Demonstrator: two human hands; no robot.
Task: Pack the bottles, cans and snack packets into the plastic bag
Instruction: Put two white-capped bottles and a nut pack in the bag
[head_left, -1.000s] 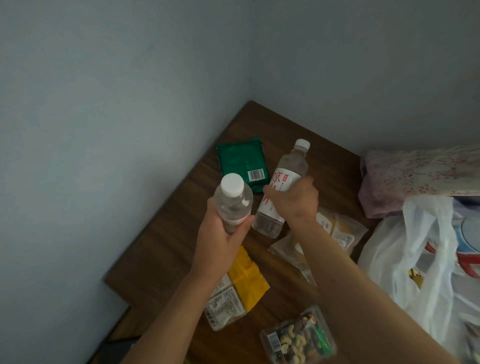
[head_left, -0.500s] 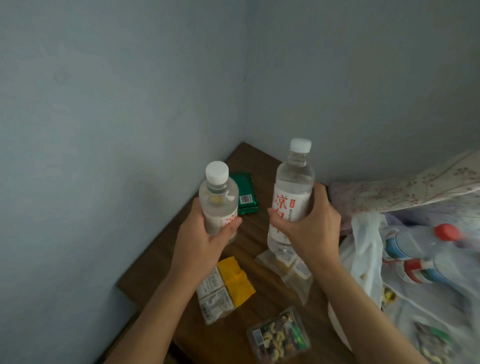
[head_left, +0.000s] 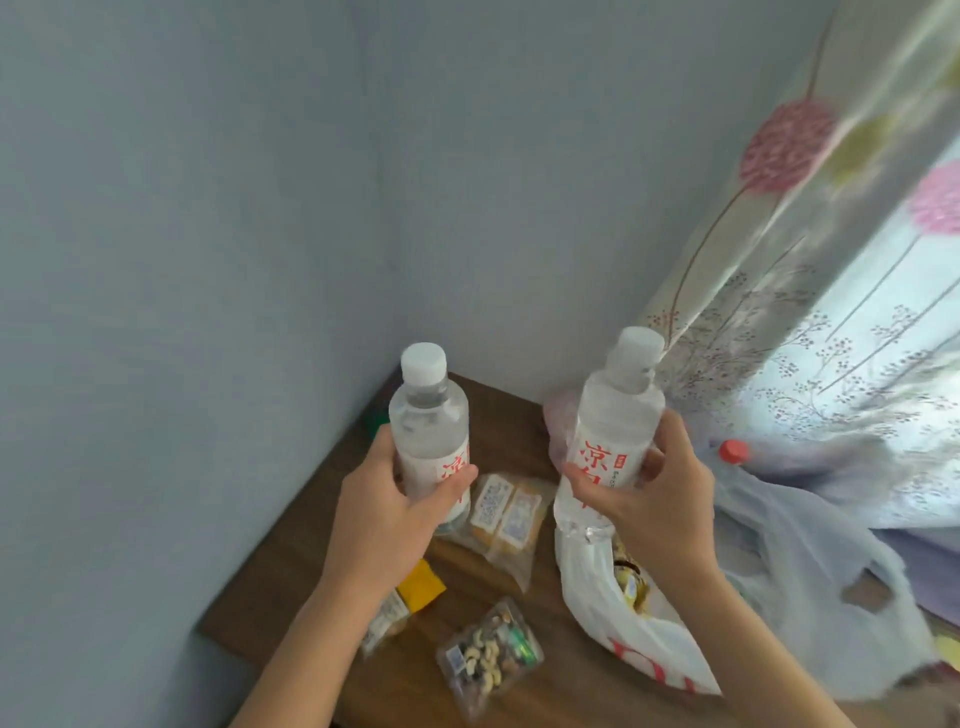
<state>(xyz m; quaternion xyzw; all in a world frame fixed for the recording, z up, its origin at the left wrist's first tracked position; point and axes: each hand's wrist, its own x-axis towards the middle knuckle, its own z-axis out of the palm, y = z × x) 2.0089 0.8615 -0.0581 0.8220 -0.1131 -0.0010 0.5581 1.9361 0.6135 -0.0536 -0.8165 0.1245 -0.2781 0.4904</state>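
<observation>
Each of the hands, left (head_left: 387, 512) and right (head_left: 657, 512), is wrapped around an upright bottle, one (head_left: 430, 426) over the tabletop (head_left: 291, 582), the other (head_left: 610, 431) above the bag (head_left: 644, 649), whose limp mouth could fold shut and deflect it.

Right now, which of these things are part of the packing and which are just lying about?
Part of the packing:
left hand holding a water bottle
right hand holding a second water bottle
plastic bag
nut tray
clear snack packet
yellow packet

Just lying about:
flowered curtain
wooden table
</observation>
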